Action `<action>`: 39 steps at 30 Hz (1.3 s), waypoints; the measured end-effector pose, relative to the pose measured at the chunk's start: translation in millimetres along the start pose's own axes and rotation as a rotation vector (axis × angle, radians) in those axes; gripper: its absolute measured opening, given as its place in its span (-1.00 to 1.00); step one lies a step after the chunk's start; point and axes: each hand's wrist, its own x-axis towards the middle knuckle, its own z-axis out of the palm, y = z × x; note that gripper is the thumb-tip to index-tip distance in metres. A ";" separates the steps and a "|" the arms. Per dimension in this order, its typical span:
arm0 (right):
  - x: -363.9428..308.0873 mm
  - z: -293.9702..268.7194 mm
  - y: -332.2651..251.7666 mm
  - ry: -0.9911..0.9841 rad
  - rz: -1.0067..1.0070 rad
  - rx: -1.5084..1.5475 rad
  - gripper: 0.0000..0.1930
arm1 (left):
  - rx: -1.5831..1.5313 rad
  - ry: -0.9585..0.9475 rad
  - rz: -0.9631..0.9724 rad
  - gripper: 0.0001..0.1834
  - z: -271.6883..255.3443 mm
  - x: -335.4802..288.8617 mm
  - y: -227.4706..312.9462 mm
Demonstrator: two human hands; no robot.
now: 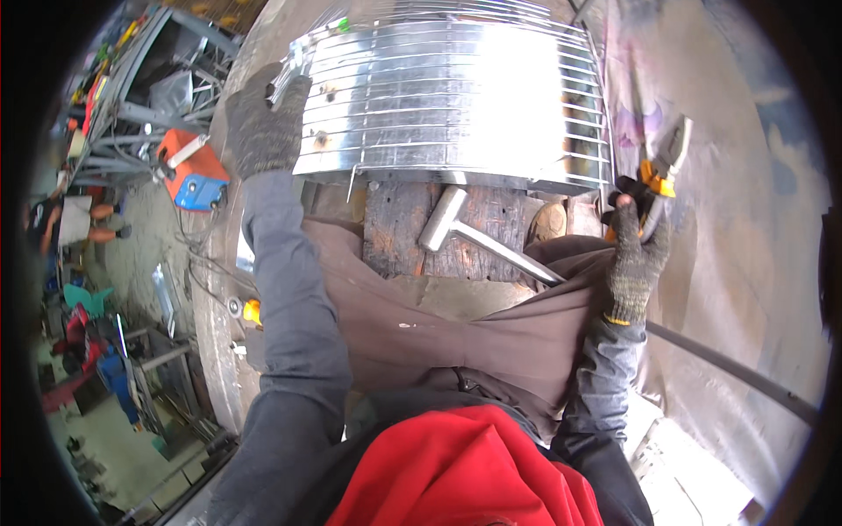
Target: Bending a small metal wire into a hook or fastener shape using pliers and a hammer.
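A curved shiny sheet of metal (421,96) lies in front of me, with a grid of thin wires (456,66) over it. Dark burn marks show on the sheet's left part and right edge. My gloved left hand (266,127) grips the left edge of this wire grid, thumb and fingers on either side. At the right, my gloved right hand (636,259) is closed around pliers (671,153) with yellow and black handles, silver jaws pointing up and away. The pliers are beside the grid, apart from it. Part of their handles is hidden in the hand.
A hammer (447,219) rests on a scorched wooden block (395,232) between my knees, its handle toward my right leg. An orange and blue machine (191,171) with cables stands at the left. Metal frames (132,114) are piled beyond it. A person (74,219) is at far left.
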 end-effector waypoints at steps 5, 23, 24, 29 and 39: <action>1.6 1.0 3.9 -0.070 0.111 0.089 -0.66 | -0.631 -0.345 0.459 -0.74 2.0 -33.4 99.4; 10.2 -6.4 4.9 -0.210 0.168 0.087 -0.60 | -0.470 -0.707 0.659 -0.78 47.0 -55.5 177.2; 9.5 -6.8 5.3 -0.206 0.161 0.066 -0.60 | -0.479 -0.682 0.648 -0.78 47.2 -59.1 177.6; 9.3 -6.6 7.7 -0.211 0.086 0.063 -0.57 | -0.458 -0.558 0.536 -0.79 48.1 -75.0 181.2; 7.8 -10.8 10.9 -0.227 -0.045 0.049 -0.53 | -0.479 -0.687 0.449 -0.77 41.4 -67.5 184.2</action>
